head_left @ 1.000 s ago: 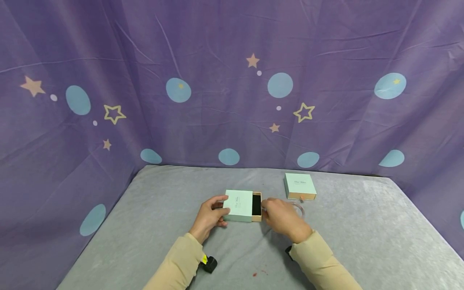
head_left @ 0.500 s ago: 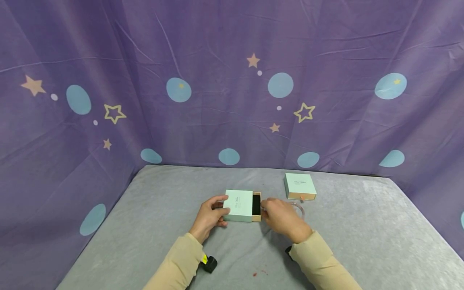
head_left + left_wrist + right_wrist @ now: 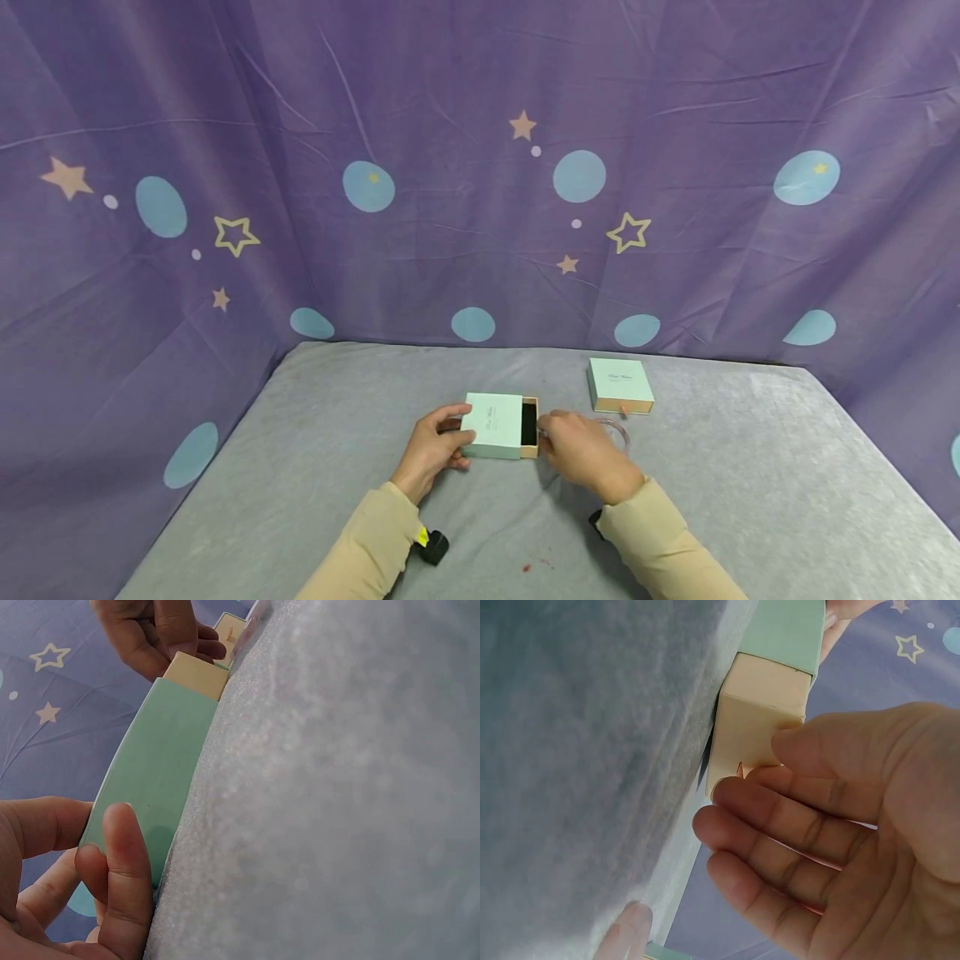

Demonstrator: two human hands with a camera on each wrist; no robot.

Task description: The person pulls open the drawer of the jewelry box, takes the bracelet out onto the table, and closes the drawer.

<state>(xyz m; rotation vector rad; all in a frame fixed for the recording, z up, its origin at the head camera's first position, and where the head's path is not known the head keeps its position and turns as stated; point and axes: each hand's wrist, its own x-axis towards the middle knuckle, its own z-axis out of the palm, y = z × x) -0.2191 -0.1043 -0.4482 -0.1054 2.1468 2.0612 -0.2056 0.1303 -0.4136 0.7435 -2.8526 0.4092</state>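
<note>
A mint-green drawer box [image 3: 495, 425] lies on the table with its cream drawer [image 3: 530, 452] partly out to the right, showing a black lining [image 3: 529, 423]. My left hand [image 3: 431, 446] grips the far left end of the green sleeve, thumb on the near side in the left wrist view. At the drawer's front end is my right hand [image 3: 585, 450], its thumb [image 3: 810, 754] and index finger pinching the edge near a small ribbon tab [image 3: 740, 769]. The other fingers are loosely bent. A translucent pinkish bangle [image 3: 624, 433] lies just beyond this hand, partly hidden by it.
A second mint-green drawer box [image 3: 621, 383], closed, stands at the back right with its ribbon tab facing forward. Grey cloth covers the table [image 3: 337, 400]. Purple curtain [image 3: 450, 250] hangs behind and to the left. Small red marks [image 3: 527, 568] show near the front.
Almost nothing differs. Both hands keep their places on the box, and the drawer stands out by about the same amount; the whole head view shifts very slightly.
</note>
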